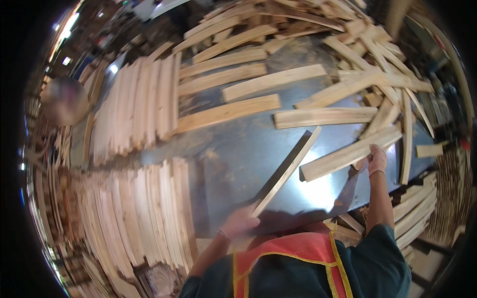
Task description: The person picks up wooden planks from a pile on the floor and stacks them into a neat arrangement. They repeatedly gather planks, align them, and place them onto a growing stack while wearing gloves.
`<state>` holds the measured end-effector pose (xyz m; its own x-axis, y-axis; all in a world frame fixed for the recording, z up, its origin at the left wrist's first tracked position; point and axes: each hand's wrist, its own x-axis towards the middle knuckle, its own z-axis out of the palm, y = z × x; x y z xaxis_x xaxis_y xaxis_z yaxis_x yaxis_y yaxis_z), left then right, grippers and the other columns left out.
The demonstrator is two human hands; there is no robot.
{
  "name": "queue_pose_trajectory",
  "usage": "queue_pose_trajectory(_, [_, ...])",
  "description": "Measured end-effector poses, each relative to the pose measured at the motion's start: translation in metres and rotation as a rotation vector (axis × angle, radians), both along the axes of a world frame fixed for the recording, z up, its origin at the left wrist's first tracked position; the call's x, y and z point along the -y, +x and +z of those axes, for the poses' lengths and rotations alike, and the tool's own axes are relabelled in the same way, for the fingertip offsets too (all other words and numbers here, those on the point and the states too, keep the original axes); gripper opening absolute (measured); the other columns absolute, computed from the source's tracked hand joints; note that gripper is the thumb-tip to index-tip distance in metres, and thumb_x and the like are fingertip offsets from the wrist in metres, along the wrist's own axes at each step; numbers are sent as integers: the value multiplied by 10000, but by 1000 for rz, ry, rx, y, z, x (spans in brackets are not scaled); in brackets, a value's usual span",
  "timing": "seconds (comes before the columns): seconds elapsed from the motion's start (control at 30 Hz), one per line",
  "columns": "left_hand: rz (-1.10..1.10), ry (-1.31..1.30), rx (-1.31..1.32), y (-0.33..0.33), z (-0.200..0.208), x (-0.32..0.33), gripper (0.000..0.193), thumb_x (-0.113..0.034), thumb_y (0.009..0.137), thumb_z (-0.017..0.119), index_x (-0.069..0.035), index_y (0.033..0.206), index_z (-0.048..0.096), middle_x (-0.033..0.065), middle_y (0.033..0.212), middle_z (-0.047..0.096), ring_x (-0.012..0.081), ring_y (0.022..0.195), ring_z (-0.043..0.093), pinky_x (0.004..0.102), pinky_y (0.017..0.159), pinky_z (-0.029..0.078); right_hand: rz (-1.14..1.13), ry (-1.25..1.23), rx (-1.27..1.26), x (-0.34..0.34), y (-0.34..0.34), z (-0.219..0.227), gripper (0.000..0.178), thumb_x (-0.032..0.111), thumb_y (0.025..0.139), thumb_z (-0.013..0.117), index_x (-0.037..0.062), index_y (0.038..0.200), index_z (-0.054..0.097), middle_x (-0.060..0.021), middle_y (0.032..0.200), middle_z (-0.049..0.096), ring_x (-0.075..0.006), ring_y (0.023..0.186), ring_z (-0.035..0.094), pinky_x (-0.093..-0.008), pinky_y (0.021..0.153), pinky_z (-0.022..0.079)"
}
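Observation:
My left hand (240, 221), somewhat blurred, is closed on the near end of a narrow wooden strip (288, 170). The strip slants up and away to the right over the metal table, edge toward me. Farther right, my right hand (377, 159), in what looks like a pale glove, grips the near edge of a wooden plank (343, 155) close to its right end. That plank lies slanted, its left end lower. Just beyond it another wooden plank (325, 118) rests on the table.
The metal table (228, 169) carries sawdust. Rows of strips, a far stack (136, 104) and a near stack (134, 213), stand at the left. Loose planks (263, 84) lie mid-table, with a jumbled wood pile (367, 59) at the far right. A person (64, 102) is at the far left.

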<state>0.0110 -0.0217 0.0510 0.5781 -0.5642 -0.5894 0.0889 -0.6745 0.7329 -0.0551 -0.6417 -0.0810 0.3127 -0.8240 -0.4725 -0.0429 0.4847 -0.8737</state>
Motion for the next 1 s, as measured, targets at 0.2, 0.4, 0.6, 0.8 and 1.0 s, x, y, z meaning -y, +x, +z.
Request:
queue_pose_trajectory(0.2, [266,202,182,-76,3,-97,630,-331,874,724,-70,1436,608,250,1174,713,423,1036,710,505,887,571,248,14,234,-221,81,70,460,23,855,709,114,1295,608,9,915,645,-139,691,597,-305,516,461])
queue_pose_trajectory(0.4, [534,382,557,-140,5,-185,523,-309,902,736,-77,1363,644,177,1132,717,429,1008,698,520,872,568,956,55,9,-452,113,31,356,153,862,774,50,1172,634,-67,918,678,-199,753,657,-364,641,557])
queue_pose_trajectory(0.6, [406,696,675,-104,17,-190,760,-362,877,745,-74,1537,501,189,1353,640,418,1244,615,561,1053,482,1495,113,-26,-631,126,44,397,172,937,714,29,1301,646,-72,1049,706,-159,853,649,-312,662,551])
queue_pose_trajectory(0.8, [472,809,954,-29,-23,-174,840,-345,806,764,-46,1524,446,182,1508,461,420,1458,393,566,1221,317,1879,178,119,-600,187,71,408,257,911,726,79,1275,678,-74,1014,712,-211,941,630,-400,797,555])
queue_pose_trajectory(1.0, [460,845,1066,-16,-37,-183,775,-274,737,758,-46,1442,531,179,1457,493,428,1397,436,591,1160,353,1412,-1445,-92,-436,337,92,456,306,810,676,47,1185,680,-268,1123,714,-454,1094,675,-538,934,538])
